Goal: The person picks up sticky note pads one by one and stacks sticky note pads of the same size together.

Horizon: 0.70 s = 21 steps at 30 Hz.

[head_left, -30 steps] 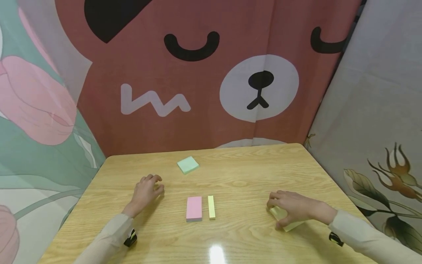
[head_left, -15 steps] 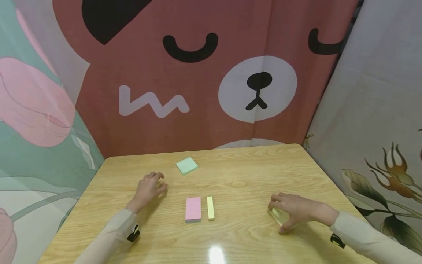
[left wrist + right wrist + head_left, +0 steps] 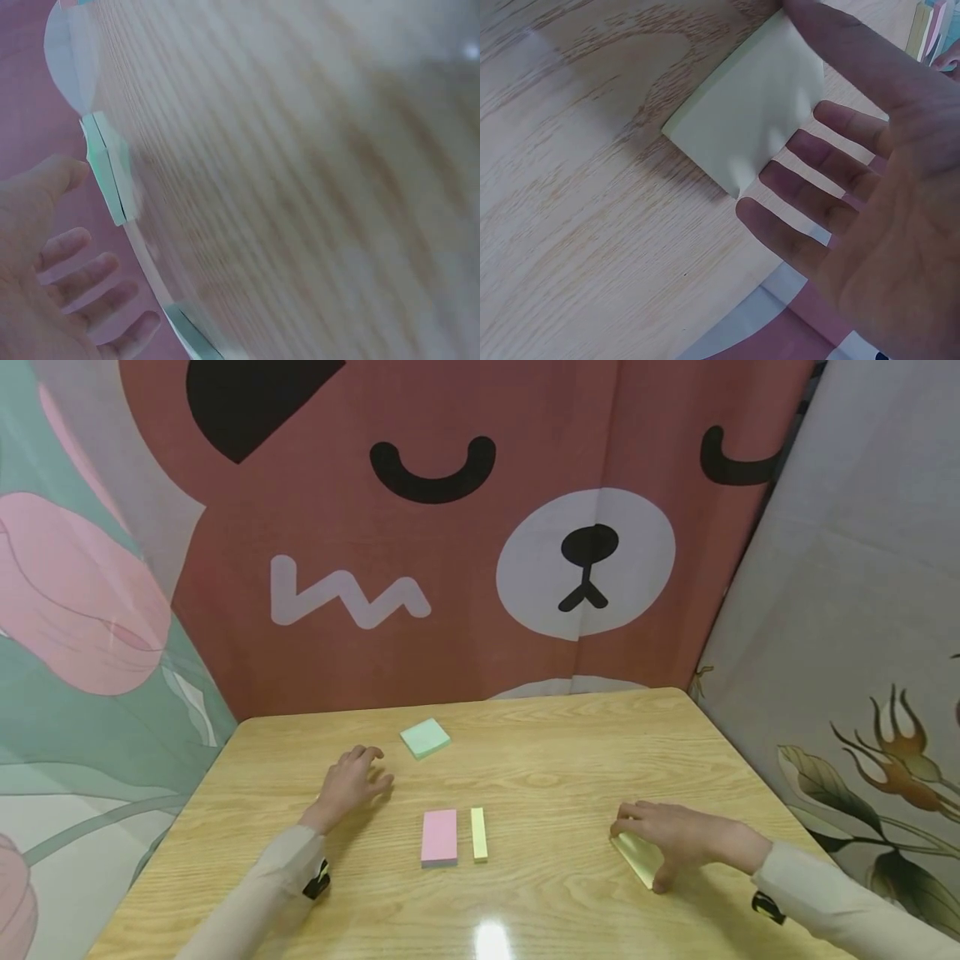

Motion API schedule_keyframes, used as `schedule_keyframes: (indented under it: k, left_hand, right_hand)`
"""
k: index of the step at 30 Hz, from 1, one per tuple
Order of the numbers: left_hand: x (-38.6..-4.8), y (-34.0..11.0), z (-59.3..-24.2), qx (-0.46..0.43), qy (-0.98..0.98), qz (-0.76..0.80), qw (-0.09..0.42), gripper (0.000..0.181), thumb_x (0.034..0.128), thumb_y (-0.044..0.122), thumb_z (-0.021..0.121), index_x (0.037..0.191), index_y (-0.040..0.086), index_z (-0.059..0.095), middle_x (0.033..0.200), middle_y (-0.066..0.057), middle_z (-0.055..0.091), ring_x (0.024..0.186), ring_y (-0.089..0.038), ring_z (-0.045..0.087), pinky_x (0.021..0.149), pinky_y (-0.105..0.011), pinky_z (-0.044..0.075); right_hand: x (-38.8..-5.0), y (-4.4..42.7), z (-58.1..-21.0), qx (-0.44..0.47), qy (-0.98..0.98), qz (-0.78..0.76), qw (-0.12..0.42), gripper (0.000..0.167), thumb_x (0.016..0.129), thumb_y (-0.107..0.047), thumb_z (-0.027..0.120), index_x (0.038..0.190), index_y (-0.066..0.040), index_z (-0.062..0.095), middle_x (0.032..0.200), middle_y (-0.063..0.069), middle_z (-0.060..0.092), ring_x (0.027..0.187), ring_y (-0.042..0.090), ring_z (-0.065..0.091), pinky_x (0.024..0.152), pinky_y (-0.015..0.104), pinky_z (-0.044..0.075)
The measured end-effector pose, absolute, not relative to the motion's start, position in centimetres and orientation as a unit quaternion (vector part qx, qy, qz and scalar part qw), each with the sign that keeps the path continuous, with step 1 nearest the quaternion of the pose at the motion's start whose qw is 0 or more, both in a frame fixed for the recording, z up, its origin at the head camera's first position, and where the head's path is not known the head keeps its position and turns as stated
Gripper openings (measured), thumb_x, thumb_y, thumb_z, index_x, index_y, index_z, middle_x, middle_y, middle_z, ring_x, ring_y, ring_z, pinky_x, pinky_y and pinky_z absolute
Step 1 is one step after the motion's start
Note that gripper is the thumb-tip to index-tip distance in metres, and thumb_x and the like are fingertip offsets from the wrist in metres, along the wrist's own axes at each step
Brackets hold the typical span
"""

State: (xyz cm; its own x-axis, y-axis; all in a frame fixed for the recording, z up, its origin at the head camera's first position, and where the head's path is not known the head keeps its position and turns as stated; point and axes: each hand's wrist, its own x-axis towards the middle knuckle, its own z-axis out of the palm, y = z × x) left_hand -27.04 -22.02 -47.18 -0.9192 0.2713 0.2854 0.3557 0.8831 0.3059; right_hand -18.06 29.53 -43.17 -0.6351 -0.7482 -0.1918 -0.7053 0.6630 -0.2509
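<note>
My left hand hovers over the left of the table, fingers loosely bent and holding nothing. Up and right of it lies a light green pad; in the left wrist view the thumb of this hand appears beside a green pad. My right hand grips a pale yellow pad at the right of the table. The right wrist view shows that hand's thumb at one edge of the yellow pad and its fingertips along another.
A pink pad and a narrow yellow pad lie side by side in the middle of the wooden table. Printed curtains hang behind the table and at its sides.
My left hand has moved slightly right and forward, closer to the green pad. My right thumb has shifted from the yellow pad's left edge to its lower corner.
</note>
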Motion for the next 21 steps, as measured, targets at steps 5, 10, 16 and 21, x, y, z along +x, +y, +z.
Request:
schedule_keyframes:
  k: [5,10,16,21]
  left_hand:
    - [-27.5,-21.4,-47.1,-0.159,-0.964,-0.183,0.104,0.047,0.0902,0.027,0.073,0.124,-0.003,0.058,0.115,-0.022,0.059,0.103,-0.044,0.057,0.081,-0.061,0.049]
    - [-27.8,-21.1,-47.2,-0.156,-0.964,-0.194,0.096,0.054,0.0909,0.029,0.072,0.130,-0.004,0.054,0.125,-0.025,0.057,0.110,-0.047,0.055,0.087,-0.063,0.046]
    - [-28.7,-20.2,-47.0,-0.154,-0.960,-0.222,0.081,0.063,0.0928,0.032,0.070,0.137,-0.005,0.047,0.133,-0.026,0.052,0.115,-0.047,0.053,0.090,-0.063,0.045]
    - [-29.5,-19.5,-47.1,-0.146,-0.958,-0.236,0.073,0.065,0.0921,0.031,0.071,0.139,-0.005,0.044,0.134,-0.027,0.050,0.117,-0.047,0.051,0.093,-0.063,0.043]
  right_hand:
    - [-18.1,29.6,-43.4,-0.391,0.902,-0.090,0.159,0.077,0.058,-0.021,0.093,0.126,-0.017,0.057,0.116,-0.009,0.046,0.105,0.008,0.047,0.086,0.035,0.051]
    - [-18.3,29.4,-43.5,-0.388,0.902,-0.085,0.171,0.075,0.061,-0.024,0.093,0.126,-0.018,0.056,0.113,-0.011,0.043,0.101,0.007,0.044,0.081,0.031,0.051]
    - [-18.5,29.2,-43.2,-0.377,0.902,-0.082,0.193,0.075,0.062,-0.026,0.094,0.126,-0.020,0.056,0.106,-0.011,0.038,0.095,0.007,0.040,0.073,0.026,0.047]
    - [-18.6,29.2,-43.2,-0.388,0.898,-0.084,0.192,0.076,0.062,-0.027,0.093,0.127,-0.019,0.055,0.105,-0.010,0.037,0.095,0.007,0.040,0.073,0.026,0.047]
